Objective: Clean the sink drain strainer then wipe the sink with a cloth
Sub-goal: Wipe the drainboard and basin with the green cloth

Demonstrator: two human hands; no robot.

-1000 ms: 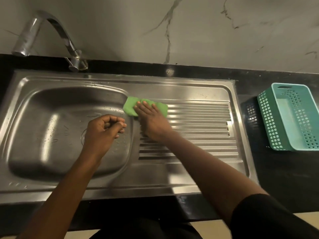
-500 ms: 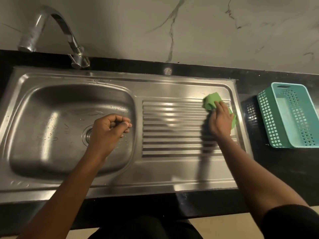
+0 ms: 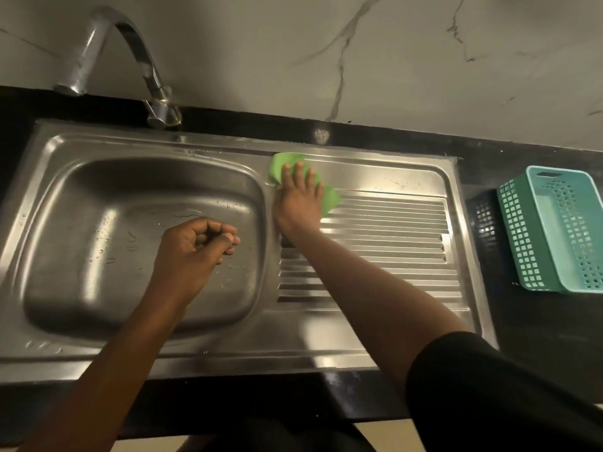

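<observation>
An embossed mark on the sink's [image 3: 228, 355] near rim, at about 7 o'clock, is too blurred to read. The sink is a stainless steel unit let into a black table [image 3: 538, 327], with a rounded basin [image 3: 98, 262] on its left and a ridged draining board [image 3: 391, 252] on its right; water droplets speckle the basin floor. The cloth [image 3: 330, 200] is bright green and crumpled flat. It lies at about 12 o'clock on the sink, on the flat steel at the far left corner of the draining board, just beside the basin's far right corner. The right hand [image 3: 298, 203] presses down on the cloth, palm flat and fingers straight and spread, pointing toward 12 o'clock. Its forearm runs diagonally across the ridges from a black sleeve [image 3: 489, 393] at 5 o'clock. The left hand [image 3: 192, 252] is clenched in a fist with nothing visible in it, thumb laid against the curled fingers, over the right half of the basin. Whether it touches the steel cannot be told. A curved chrome faucet [image 3: 130, 44] rises at 11 o'clock against a marbled wall [image 3: 391, 60]. A teal perforated basket [image 3: 554, 233] stands on the table at 3 o'clock, well apart from the cloth.
</observation>
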